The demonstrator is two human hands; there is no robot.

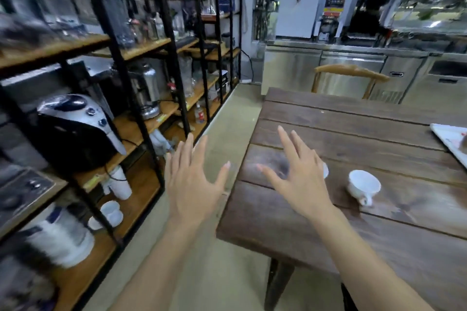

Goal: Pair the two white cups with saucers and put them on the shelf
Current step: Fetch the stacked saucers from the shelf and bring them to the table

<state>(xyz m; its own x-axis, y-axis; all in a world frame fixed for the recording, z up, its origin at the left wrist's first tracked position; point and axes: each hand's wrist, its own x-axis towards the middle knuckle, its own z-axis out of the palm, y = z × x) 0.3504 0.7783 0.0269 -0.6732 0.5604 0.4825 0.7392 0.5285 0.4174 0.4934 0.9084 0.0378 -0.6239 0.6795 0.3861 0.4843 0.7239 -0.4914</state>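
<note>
One white cup [364,185] with a handle stands on the dark wooden table [353,230], tilted toward me. A second white piece [325,170] peeks out behind my right hand; too little shows to tell if it is a cup or a saucer. My right hand [300,179] hovers over the table's left part, fingers spread, holding nothing. My left hand [193,179] is spread open over the floor between the table and the shelf [131,134]. On a low shelf board sit a white cup on a saucer [111,212] and a small white piece [94,223].
The black-framed shelf with wooden boards fills the left, crowded with a silver and black appliance [75,124], a kettle [147,91], white paper cups [120,183] and a white jug [60,235]. A white tray [452,141] lies at the table's right edge. A wooden chair [351,73] stands behind.
</note>
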